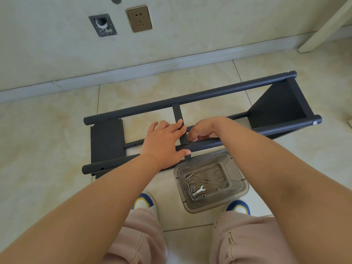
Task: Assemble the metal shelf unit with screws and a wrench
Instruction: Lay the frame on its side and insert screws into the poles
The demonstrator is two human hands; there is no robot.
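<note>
The dark metal shelf frame [190, 98] lies on its side on the tiled floor, with long tubes running left to right and a shelf panel [276, 109] fixed at its right end. A flat cross strip [177, 113] spans the two upper tubes. My left hand [163, 141] lies over the near tube [238, 137], its fingers stretched onto the strip and its thumb along the tube's front. My right hand [203, 130] has curled fingers that pinch something small against the strip's right edge, where the strip meets the near tube. The small thing itself is hidden.
A clear plastic tray [242, 185] stands just in front of the frame with a small silver wrench [199, 190], several screws [190, 193] and nuts. A loose dark panel [106, 141] lies under the frame's left end. My shoes and knees are below. The wall and skirting run behind.
</note>
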